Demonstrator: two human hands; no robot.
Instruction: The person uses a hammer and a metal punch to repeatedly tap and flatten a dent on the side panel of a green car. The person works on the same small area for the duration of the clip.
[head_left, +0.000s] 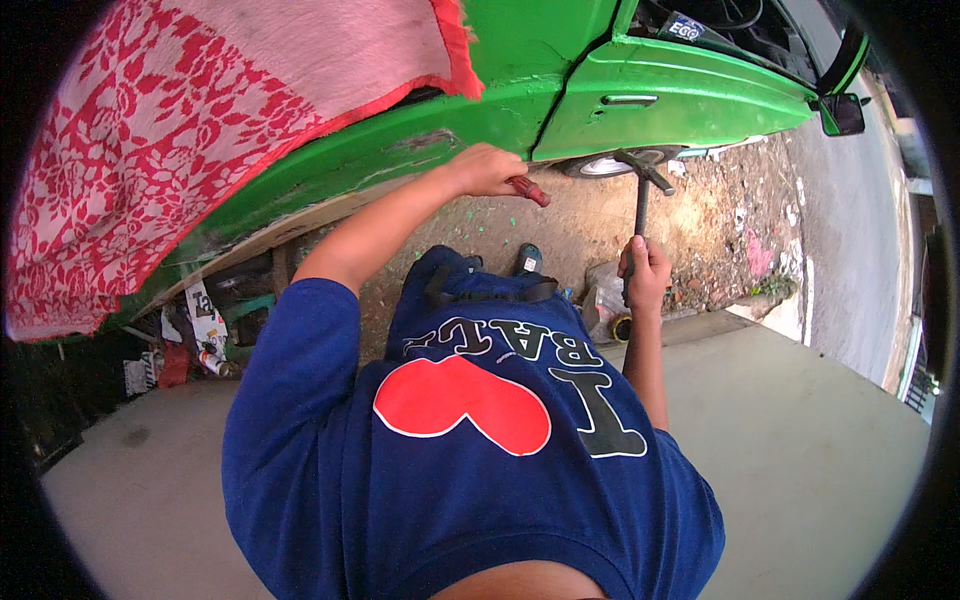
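Note:
My left hand [485, 172] grips a short red tool [528, 192], possibly a chisel or punch, just in front of the scuffed lower panel of a green car body [530, 60]. My right hand [645, 268] is closed around the handle of a metal hammer [642, 200], which stands upright with its head [645, 170] near the car's door. A patch of worn, chipped paint [425, 142] shows on the panel behind my left hand.
A red-and-white floral cloth [150, 140] drapes over the car at left. A wheel [600, 166] shows beneath the door. Scraps [210, 325] lie low at left, a plastic bag [605, 300] beside my right arm. Smooth concrete [800, 430] borders rubble ground; a road [840, 250] runs at right.

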